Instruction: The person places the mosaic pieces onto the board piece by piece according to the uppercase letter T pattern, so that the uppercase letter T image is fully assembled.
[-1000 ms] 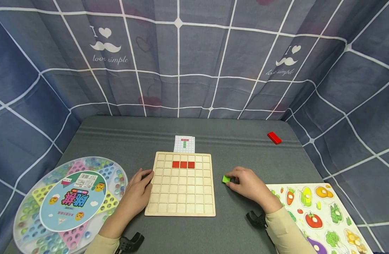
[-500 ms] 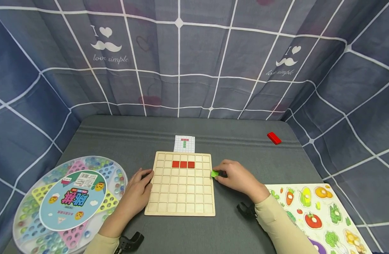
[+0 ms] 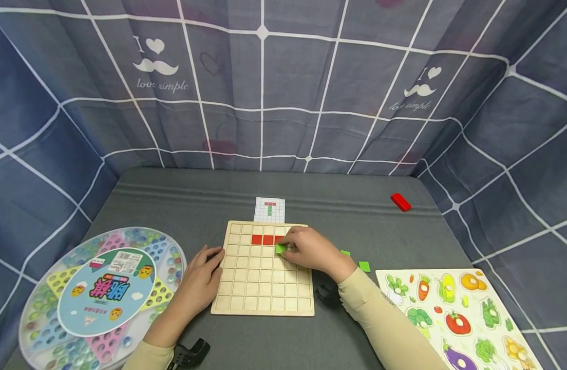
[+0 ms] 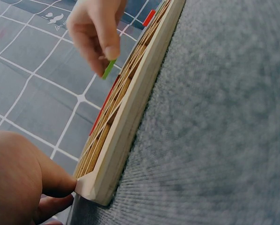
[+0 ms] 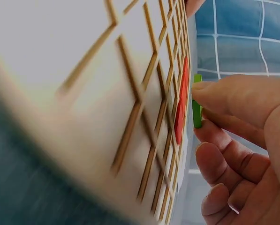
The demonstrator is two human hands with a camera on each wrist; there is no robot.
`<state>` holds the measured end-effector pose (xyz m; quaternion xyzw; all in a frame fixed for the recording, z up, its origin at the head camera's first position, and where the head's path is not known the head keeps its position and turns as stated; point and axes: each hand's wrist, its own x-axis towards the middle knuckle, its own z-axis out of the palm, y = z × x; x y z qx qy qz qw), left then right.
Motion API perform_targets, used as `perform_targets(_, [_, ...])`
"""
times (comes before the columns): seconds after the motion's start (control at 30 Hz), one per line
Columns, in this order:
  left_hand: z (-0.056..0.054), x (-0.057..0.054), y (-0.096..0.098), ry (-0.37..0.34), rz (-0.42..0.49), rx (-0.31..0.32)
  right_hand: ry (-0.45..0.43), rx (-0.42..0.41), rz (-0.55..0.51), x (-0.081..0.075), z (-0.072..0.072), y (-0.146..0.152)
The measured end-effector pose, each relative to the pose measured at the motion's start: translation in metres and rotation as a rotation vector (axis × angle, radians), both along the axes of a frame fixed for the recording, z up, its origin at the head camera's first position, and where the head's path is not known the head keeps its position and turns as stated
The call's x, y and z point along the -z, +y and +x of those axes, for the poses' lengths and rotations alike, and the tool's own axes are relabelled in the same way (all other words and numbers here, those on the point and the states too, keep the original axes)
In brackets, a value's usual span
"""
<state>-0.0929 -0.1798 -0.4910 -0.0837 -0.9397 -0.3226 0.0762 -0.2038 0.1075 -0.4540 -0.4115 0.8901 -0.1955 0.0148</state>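
Observation:
My right hand [image 3: 311, 250] pinches a small green square tile [image 3: 280, 248] between thumb and fingers. It is over the wooden grid board [image 3: 260, 288], just below a row of red tiles [image 3: 267, 240]. From the right wrist, the green tile [image 5: 197, 105] appears edge-on, standing off the board's face. Along the board's left edge, the fingers of my left hand [image 3: 201, 275] touch the wood. In the left wrist view, fingertips of this hand [image 4: 18, 173] meet the board's corner. A pattern card [image 3: 269, 209] with a red and green T lies behind the board.
Two more green tiles [image 3: 364, 266] lie right of the board, partly behind the right arm. A red block [image 3: 400, 202] lies at the back right. On the left is a round marble game board [image 3: 172, 246]; on the right, a vegetable picture board [image 3: 436, 308].
My right hand has carried the green tile leftward from the table to over the board. Two green tiles it covered now show. The left hand has stayed at the board's edge.

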Motion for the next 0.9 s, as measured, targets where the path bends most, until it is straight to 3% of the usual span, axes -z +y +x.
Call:
perform_targets(0.33, [-0.001, 0.000, 0.000, -0.015, -0.010, -0.013, -0.023, -0.041, 0.033, 0.001, -0.005, -0.027])
perform_targets(0.9, [0.000, -0.001, 0.001, -0.021, -0.007, -0.014, -0.005, -0.072, 0.024, 0.006, -0.001, -0.033])
